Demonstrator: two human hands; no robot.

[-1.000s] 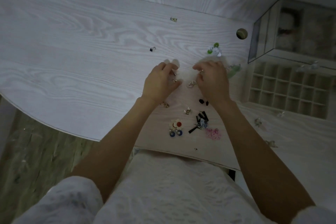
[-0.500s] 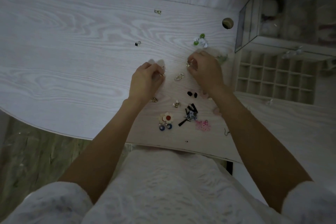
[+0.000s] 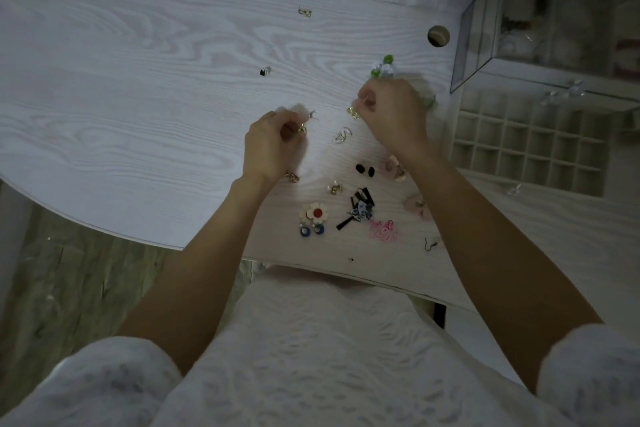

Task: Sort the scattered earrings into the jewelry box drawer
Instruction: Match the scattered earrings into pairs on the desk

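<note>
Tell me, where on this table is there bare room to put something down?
The wide stretch left of the left hand is bare, bordered by the table edge. It is crowded between the forearms, around the flower earring and pink earring.

— Where are your hands?

— Both of your bare forearms reach forward from pale short sleeves, wrists angled slightly toward each other. Your left hand sits knuckles up, fingers curled, pinching a small gold earring at the fingertips.

— And the right?

— Your right hand is a little farther forward, fingers curled under, pinching another small gold earring at its thumb side. The hands are apart, not touching.
</note>
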